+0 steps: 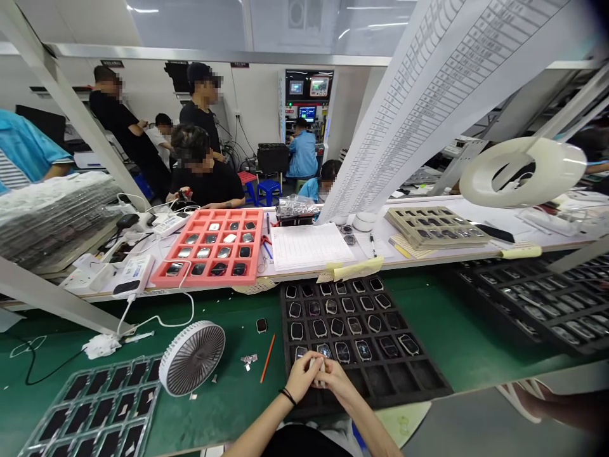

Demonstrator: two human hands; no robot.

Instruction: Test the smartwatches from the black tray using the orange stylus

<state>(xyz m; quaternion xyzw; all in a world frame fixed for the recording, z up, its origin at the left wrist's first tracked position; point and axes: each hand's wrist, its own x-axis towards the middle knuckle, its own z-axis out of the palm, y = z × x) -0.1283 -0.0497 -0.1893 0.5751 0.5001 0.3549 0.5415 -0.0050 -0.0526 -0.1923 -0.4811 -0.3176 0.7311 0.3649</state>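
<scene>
My left hand [303, 379] and my right hand [335, 379] meet over the near part of a black foam tray [375, 379]. Their fingers are closed together around something small and pale, mostly hidden, so its kind does not show. Several square watch faces [342, 351] lie in the tray's compartments just beyond my fingers. A black band circles my left wrist. To the left on the green bench top are an orange stick [268, 358], small silvery scraps [248, 362] and a single watch face [261, 325].
A white round fan [193, 358] stands left, beside a clear plastic tray [90, 406] with dark pieces. On the shelf are a pink tray [207, 244] of watches, paper sheets [309, 246] and a beige tray [435, 226]. More black trays [547, 304] sit right. Several people work beyond.
</scene>
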